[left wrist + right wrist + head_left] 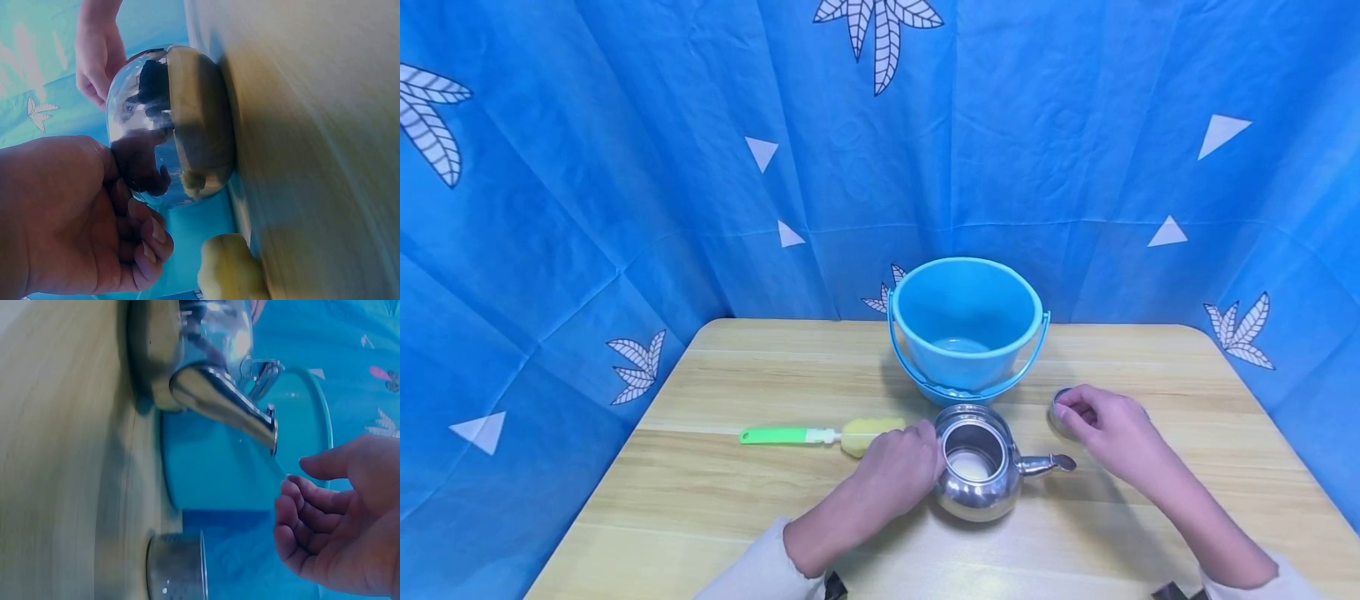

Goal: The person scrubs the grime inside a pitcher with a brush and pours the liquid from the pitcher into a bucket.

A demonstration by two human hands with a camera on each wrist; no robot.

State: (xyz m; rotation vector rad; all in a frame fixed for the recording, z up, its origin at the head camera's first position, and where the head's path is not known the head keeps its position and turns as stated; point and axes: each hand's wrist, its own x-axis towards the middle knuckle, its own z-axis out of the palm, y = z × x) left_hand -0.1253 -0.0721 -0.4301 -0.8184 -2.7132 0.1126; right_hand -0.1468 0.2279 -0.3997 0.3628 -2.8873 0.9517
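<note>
A shiny steel teapot [979, 502] stands lidless on the table, its spout [215, 403] pointing right. My left hand [901, 467] grips it at the left side of its rim, fingers curled; the exact part held is hidden, also in the left wrist view, where the hand [81, 219] sits beside the round body. To the right, a small metal strainer cup [178, 569] with little holes stands on the table. My right hand [1108, 429] hovers over this cup, fingers loosely bent, with nothing visible between them; the right wrist view shows them apart.
Behind the teapot stands a light blue bucket [955, 354] with its handle hanging at the front. A sponge brush with a green handle [772, 435] and yellow head [861, 435] lies left of the teapot. Blue cloth [700, 167] surrounds the wooden table [700, 500].
</note>
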